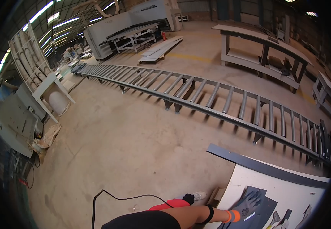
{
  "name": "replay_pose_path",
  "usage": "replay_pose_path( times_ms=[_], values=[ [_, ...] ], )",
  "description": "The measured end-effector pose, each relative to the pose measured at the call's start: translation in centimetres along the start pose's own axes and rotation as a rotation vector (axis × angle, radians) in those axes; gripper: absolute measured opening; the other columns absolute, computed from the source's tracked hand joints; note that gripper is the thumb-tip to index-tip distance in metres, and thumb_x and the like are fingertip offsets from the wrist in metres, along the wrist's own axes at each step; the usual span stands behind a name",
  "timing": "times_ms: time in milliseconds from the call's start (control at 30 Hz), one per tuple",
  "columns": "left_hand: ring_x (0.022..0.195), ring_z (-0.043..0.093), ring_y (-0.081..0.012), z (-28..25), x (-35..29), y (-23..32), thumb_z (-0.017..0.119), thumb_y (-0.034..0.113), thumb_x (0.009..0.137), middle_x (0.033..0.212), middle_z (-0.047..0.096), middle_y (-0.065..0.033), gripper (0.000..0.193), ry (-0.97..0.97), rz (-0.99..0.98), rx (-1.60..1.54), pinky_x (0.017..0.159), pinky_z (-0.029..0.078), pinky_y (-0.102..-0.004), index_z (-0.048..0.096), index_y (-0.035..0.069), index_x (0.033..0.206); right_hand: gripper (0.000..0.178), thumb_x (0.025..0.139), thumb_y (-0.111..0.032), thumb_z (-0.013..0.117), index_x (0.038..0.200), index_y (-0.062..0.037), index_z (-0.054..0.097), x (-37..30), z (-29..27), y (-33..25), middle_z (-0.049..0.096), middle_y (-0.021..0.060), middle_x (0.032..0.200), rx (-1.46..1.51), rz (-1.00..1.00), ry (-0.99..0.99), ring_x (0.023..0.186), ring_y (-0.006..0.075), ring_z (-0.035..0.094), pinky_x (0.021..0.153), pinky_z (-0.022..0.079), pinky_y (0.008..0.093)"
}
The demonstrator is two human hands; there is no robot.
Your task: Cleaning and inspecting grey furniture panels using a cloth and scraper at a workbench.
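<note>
My left hand (248, 204), in a grey glove with an orange cuff, rests on a dark grey panel (268, 210) at the lower right. Its fingers lie stretched out, pointing away from my arm. Beside the glove, a small white label (249, 216) shows on the dark surface. This panel lies on a white-topped table (284, 183). Close by on the right are a few small tools, one with a black handle (286, 215), partly cut off by the picture's rim. A long dark grey strip (265, 168) runs along the table's far edge. My right hand is out of view.
A long roller conveyor (184, 101) crosses the floor beyond the table. Behind it stand a workbench (261, 42), stacked light panels (159, 51) and a large grey machine (135, 19). Another machine (18, 118) stands left. A thin black cable (135, 197) loops near my arm.
</note>
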State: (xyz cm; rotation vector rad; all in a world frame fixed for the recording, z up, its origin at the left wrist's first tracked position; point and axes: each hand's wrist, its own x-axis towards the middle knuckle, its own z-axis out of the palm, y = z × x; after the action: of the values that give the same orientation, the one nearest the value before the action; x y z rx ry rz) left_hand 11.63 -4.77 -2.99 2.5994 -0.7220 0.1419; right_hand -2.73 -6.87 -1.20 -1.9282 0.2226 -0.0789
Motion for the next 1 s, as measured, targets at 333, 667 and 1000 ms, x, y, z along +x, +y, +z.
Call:
replay_pose_path(
  times_ms=[333,667,1000],
  values=[
    [0.144,0.026,-0.0399,2.2,-1.9,-1.1,0.048,0.018,0.088,0.152,0.034,-0.0199,0.058,0.034,-0.005,0.043,0.118,0.019,-0.0546,0.042,-0.001,0.142,0.063,0.097,-0.037,0.052,0.143,0.0044,0.038,5.7,3.9,0.2,0.045,0.0248,0.143,0.306,-0.005,-0.087,0.132,0.0377,0.043,0.111,0.032,0.0458],
    [0.143,0.028,-0.0344,0.8,-2.0,-0.6,0.043,0.013,0.091,0.153,0.032,-0.0215,0.057,0.011,0.117,0.520,0.117,0.021,-0.0536,0.035,-0.005,0.145,0.060,0.098,-0.034,0.050,0.143,0.0040,0.037,-3.4,-4.4,4.2,0.045,0.0231,0.144,0.426,0.197,0.184,0.134,0.0354,0.041,0.113,0.030,0.0442],
    [0.124,0.050,-0.0278,-4.0,-19.2,12.2,0.051,0.024,0.090,0.126,0.058,-0.0103,0.026,-0.545,1.282,-0.518,0.114,0.032,-0.0475,0.064,0.011,0.108,0.067,0.100,-0.052,0.047,0.140,0.0012,0.045,-12.8,-17.8,-6.4,0.052,0.0122,0.136,0.434,0.316,0.631,0.123,0.0226,0.050,0.107,0.039,0.0354]
  ],
)
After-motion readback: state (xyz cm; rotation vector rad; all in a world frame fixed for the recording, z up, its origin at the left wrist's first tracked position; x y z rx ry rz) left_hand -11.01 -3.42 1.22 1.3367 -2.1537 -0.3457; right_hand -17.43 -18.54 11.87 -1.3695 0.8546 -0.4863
